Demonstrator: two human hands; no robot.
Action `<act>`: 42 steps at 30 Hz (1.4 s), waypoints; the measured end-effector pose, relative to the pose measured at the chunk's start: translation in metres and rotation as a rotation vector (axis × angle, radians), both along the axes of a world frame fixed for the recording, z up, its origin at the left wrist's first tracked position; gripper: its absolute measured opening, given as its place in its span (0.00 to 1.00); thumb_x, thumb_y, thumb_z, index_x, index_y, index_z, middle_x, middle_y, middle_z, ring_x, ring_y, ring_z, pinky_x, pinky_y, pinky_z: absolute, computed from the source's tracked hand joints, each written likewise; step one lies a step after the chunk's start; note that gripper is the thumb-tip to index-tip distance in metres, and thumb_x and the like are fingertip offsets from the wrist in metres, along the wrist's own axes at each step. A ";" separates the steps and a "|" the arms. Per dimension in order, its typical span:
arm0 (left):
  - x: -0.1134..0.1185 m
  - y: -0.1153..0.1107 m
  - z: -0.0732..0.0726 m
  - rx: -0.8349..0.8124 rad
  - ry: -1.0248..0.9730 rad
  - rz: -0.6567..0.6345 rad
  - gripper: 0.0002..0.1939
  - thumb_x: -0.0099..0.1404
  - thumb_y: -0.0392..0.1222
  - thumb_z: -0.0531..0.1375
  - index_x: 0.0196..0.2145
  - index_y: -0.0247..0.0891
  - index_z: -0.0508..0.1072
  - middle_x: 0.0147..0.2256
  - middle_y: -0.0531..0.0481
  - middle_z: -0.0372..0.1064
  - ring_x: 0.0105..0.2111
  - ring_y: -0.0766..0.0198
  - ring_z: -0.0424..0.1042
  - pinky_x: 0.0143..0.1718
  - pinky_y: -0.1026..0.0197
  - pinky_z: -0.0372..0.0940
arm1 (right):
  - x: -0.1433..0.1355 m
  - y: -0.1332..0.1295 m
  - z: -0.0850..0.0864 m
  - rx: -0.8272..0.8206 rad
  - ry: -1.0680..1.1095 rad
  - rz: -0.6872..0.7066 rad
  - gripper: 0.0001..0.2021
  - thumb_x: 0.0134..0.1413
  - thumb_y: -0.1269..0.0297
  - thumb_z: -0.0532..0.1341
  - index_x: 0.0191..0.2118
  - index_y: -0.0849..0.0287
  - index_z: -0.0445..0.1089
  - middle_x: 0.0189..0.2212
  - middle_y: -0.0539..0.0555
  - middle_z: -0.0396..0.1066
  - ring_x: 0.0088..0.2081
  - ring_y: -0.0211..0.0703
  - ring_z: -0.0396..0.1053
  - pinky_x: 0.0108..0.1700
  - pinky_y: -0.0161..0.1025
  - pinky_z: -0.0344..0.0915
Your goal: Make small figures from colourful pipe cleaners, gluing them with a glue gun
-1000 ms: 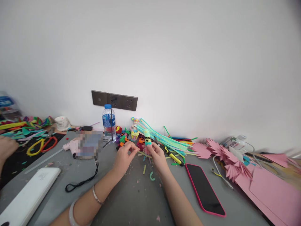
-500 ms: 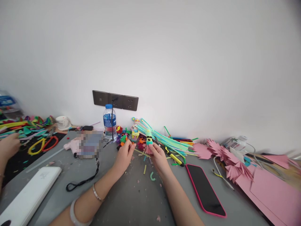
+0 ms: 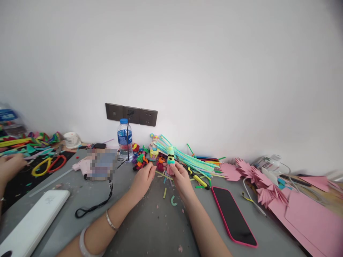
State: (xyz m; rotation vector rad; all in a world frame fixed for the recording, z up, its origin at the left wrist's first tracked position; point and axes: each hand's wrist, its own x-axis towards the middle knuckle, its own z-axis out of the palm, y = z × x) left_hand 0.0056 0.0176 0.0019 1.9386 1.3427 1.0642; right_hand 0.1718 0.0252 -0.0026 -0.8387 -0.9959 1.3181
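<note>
My right hand (image 3: 181,179) is closed around the lower part of a small fuzzy figure (image 3: 170,156), held upright above the table. The figure has a pale green top, black spots, a teal band and pink below, where my fingers cover part of it. My left hand (image 3: 142,180) is just left of it, its thumb and fingers pressed together. Whatever those fingers hold, if anything, is hidden. Behind my hands lie a bundle of green pipe cleaners (image 3: 187,157), several colourful small figures (image 3: 140,157) and a yellow utility knife (image 3: 198,179).
A water bottle (image 3: 124,141) stands at the back near wall sockets. A pink-edged phone (image 3: 234,216) and pink paper (image 3: 313,214) lie right; a white power bank (image 3: 37,221) and scissors (image 3: 57,165) lie left. Another person's hand (image 3: 10,166) is at the far left.
My left hand has dropped slightly and shifted a little right. The figure in my right hand has turned slightly. The other person's hand has moved a little right.
</note>
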 end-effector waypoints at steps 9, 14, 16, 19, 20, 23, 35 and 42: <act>0.001 0.000 0.001 0.066 -0.011 -0.041 0.24 0.67 0.52 0.49 0.17 0.39 0.54 0.17 0.58 0.50 0.20 0.68 0.54 0.25 0.64 0.49 | 0.001 0.000 -0.002 -0.007 -0.010 0.006 0.16 0.46 0.50 0.68 0.36 0.57 0.74 0.32 0.54 0.77 0.33 0.47 0.71 0.37 0.40 0.64; 0.001 0.003 -0.003 -0.006 -0.045 -0.055 0.25 0.60 0.56 0.58 0.15 0.38 0.58 0.16 0.58 0.56 0.19 0.69 0.56 0.24 0.65 0.50 | 0.000 0.000 -0.001 -0.021 0.004 0.012 0.16 0.44 0.49 0.69 0.33 0.57 0.74 0.29 0.52 0.76 0.29 0.43 0.69 0.35 0.39 0.63; 0.001 0.003 -0.004 -0.079 -0.033 -0.094 0.27 0.60 0.57 0.58 0.13 0.38 0.60 0.14 0.57 0.60 0.18 0.68 0.59 0.24 0.65 0.52 | 0.000 0.000 0.000 -0.013 0.003 0.011 0.16 0.44 0.49 0.69 0.31 0.57 0.74 0.28 0.51 0.75 0.27 0.42 0.68 0.35 0.39 0.63; 0.001 0.002 -0.003 -0.115 -0.004 -0.118 0.28 0.63 0.56 0.55 0.11 0.38 0.61 0.12 0.55 0.60 0.17 0.67 0.61 0.25 0.65 0.55 | 0.000 0.000 0.000 0.000 -0.004 0.016 0.15 0.45 0.50 0.68 0.30 0.57 0.74 0.27 0.51 0.75 0.27 0.41 0.67 0.34 0.38 0.63; 0.001 0.002 -0.003 -0.109 0.003 -0.112 0.29 0.64 0.55 0.53 0.11 0.38 0.62 0.12 0.55 0.60 0.17 0.67 0.61 0.25 0.65 0.55 | 0.000 0.000 0.000 -0.001 -0.008 0.016 0.15 0.46 0.50 0.68 0.30 0.57 0.73 0.27 0.51 0.75 0.27 0.41 0.67 0.34 0.38 0.63; 0.002 0.000 -0.001 -0.084 0.014 -0.091 0.28 0.66 0.53 0.50 0.13 0.38 0.63 0.12 0.54 0.60 0.17 0.67 0.61 0.25 0.65 0.55 | 0.000 0.000 -0.001 -0.003 -0.018 0.010 0.15 0.46 0.50 0.68 0.31 0.56 0.73 0.28 0.52 0.76 0.28 0.42 0.68 0.35 0.39 0.64; 0.004 -0.005 0.001 -0.053 0.068 -0.154 0.25 0.68 0.53 0.49 0.17 0.38 0.59 0.15 0.57 0.56 0.19 0.68 0.58 0.25 0.64 0.50 | 0.000 0.001 0.004 0.038 0.060 -0.051 0.15 0.44 0.52 0.69 0.37 0.54 0.74 0.36 0.54 0.77 0.42 0.50 0.72 0.48 0.45 0.64; 0.005 -0.003 -0.007 -0.072 0.140 -0.327 0.28 0.58 0.55 0.61 0.14 0.37 0.54 0.15 0.60 0.45 0.18 0.71 0.47 0.22 0.64 0.42 | 0.005 0.003 0.006 0.126 0.027 -0.215 0.11 0.46 0.54 0.68 0.32 0.55 0.72 0.28 0.50 0.70 0.33 0.44 0.65 0.42 0.40 0.61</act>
